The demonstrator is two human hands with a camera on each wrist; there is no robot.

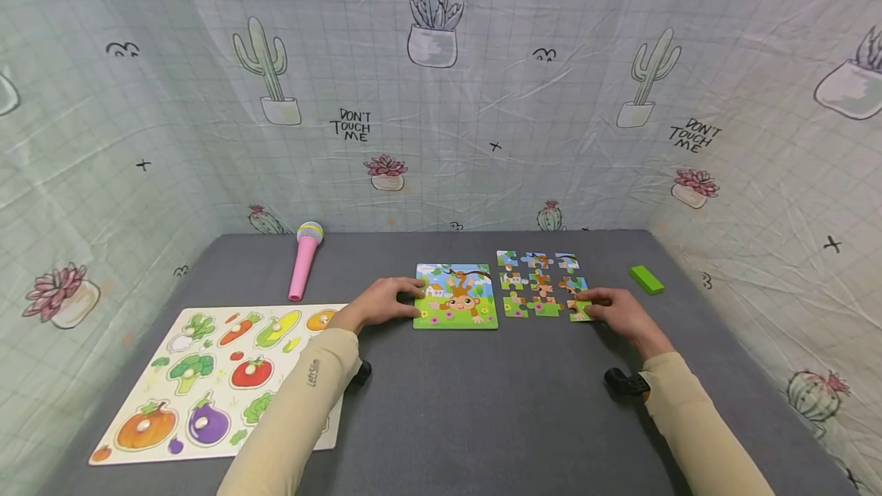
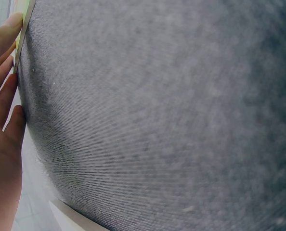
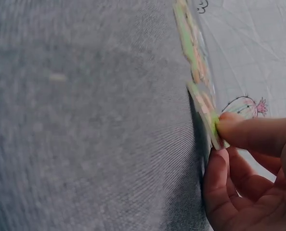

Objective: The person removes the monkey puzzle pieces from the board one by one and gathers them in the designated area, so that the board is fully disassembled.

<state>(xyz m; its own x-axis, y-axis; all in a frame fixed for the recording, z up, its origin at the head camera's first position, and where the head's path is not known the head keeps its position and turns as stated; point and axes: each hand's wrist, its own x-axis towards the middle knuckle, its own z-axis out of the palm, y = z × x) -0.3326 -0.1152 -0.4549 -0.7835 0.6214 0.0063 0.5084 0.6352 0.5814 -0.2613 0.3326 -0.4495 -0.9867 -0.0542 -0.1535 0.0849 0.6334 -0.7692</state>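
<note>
A square picture board [image 1: 455,320] showing a monkey lies near the middle of the grey table. At its left edge rests my left hand [image 1: 382,299], thumb and fingertips touching it, fingers fairly straight. To the right, jigsaw pieces [image 1: 540,282] with a matching monkey picture lie spaced apart in rows. My right hand [image 1: 623,316] pinches the lower-right puzzle piece [image 1: 579,312] between thumb and fingers. In the right wrist view this green-edged piece [image 3: 205,113] is tilted, with the thumb on its upper face.
A white vegetable board [image 1: 227,320] with knobbed pieces lies at the left, partly under the left forearm. Behind it is a pink toy microphone [image 1: 303,262]. A green block [image 1: 646,279] lies at the far right. Patterned cloth [image 1: 441,151] encloses the table's back and sides.
</note>
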